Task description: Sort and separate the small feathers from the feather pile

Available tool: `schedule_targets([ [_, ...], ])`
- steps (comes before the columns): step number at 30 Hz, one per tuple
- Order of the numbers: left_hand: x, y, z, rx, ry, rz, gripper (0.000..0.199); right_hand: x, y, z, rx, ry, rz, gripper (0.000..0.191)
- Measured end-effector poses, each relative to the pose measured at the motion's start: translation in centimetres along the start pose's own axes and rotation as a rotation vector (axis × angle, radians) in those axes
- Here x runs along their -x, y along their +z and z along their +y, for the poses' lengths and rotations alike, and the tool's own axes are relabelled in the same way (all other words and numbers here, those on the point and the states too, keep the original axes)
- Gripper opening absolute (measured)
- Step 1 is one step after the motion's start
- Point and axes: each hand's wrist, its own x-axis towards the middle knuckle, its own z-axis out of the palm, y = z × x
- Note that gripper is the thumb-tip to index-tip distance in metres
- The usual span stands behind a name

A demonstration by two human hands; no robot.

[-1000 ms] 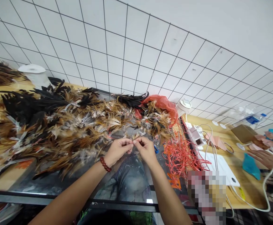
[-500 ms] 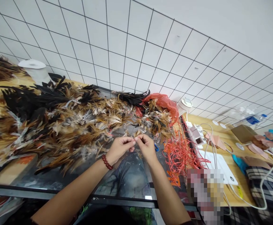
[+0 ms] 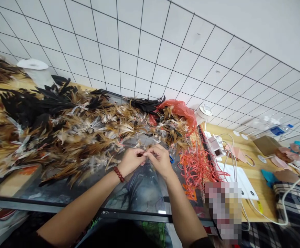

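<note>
My left hand [image 3: 132,159], with a dark red bead bracelet [image 3: 119,174] at the wrist, is closed in a pinch over the glass tabletop [image 3: 93,186]. Fingertip to fingertip with it, my right hand [image 3: 160,158] pinches too. Whatever lies between the fingers is too small to make out. Behind and left of the hands spreads a large pile of brown and white feathers [image 3: 88,137], with black feathers [image 3: 23,106] at its far left. To the right lies a tangle of red cords [image 3: 193,165]. A small blue item [image 3: 171,159] shows beside my right hand.
A red plastic bag [image 3: 178,109] and a white lidded cup [image 3: 204,113] stand at the back. White power adapters and cables [image 3: 217,146] lie right, near a person's plaid sleeve [image 3: 291,199]. A white roll [image 3: 35,70] stands back left; a wire grid [image 3: 139,44] covers the wall.
Both hands stay together; the right fingers have curled over and closed nearer the left fingertips. The view has shifted slightly. The feathers and cords lie as before.
</note>
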Motion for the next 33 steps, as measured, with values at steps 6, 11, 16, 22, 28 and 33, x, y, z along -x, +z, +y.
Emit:
schedule_targets([
  [6,-0.1,0.3,-0.3,-0.003,0.061,0.051,0.018,-0.1,-0.2,0.3,-0.042,0.032,0.056,0.016],
  [11,-0.1,0.6,-0.5,-0.025,0.054,0.063,0.02,-0.2,-0.4,0.3,-0.074,0.087,0.055,0.017],
  [16,0.1,0.5,-0.9,-0.198,0.134,0.055,0.014,0.0,0.1,-0.2,-0.034,0.02,-0.073,0.016],
  [22,0.3,0.3,0.0,0.024,0.075,0.025,0.021,-0.3,-1.2,0.2,-0.105,0.033,0.112,0.018],
  [28,0.3,0.2,0.5,0.096,0.093,0.029,0.023,-0.2,-1.7,0.6,-0.016,-0.031,0.05,0.02],
  [33,0.4,0.1,0.6,0.114,0.125,0.032,0.021,0.1,-1.3,0.2,0.233,-0.13,-0.06,0.026],
])
